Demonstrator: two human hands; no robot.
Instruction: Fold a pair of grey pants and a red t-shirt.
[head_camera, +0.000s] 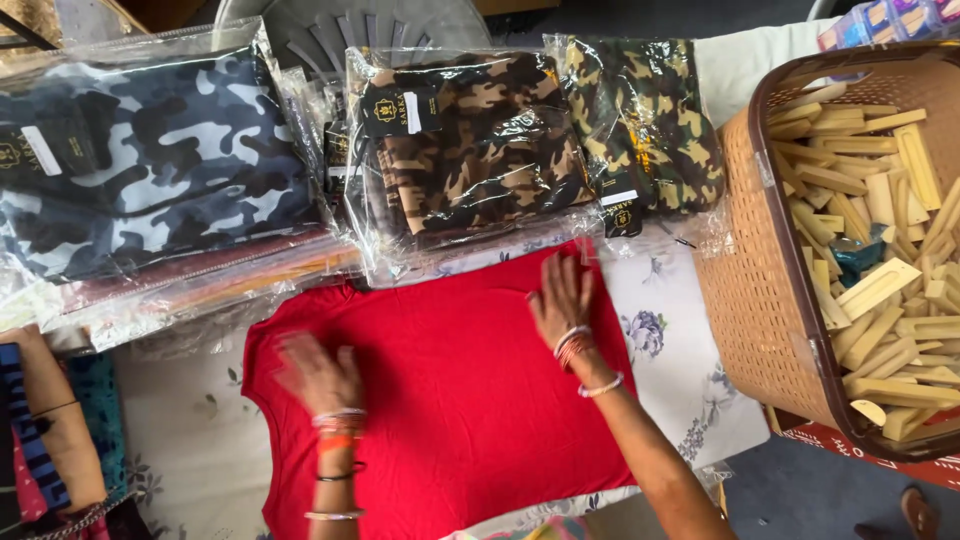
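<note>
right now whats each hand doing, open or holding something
Left hand: open, flat on the red garment, blurred, holding nothing.
Right hand: open, palm down on the red garment near its top edge, holding nothing.

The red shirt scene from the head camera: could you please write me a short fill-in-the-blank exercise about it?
1. Both hands, the left hand and the right hand, lie flat on a shirt of the colour ____.
2. The basket at the right is filled with pale ____ pieces.
3. The packed clothes above the shirt are sealed in clear ____ bags.
4. The cloth under the shirt has a ____ print.

Missing words: red; wooden; plastic; flower
</note>
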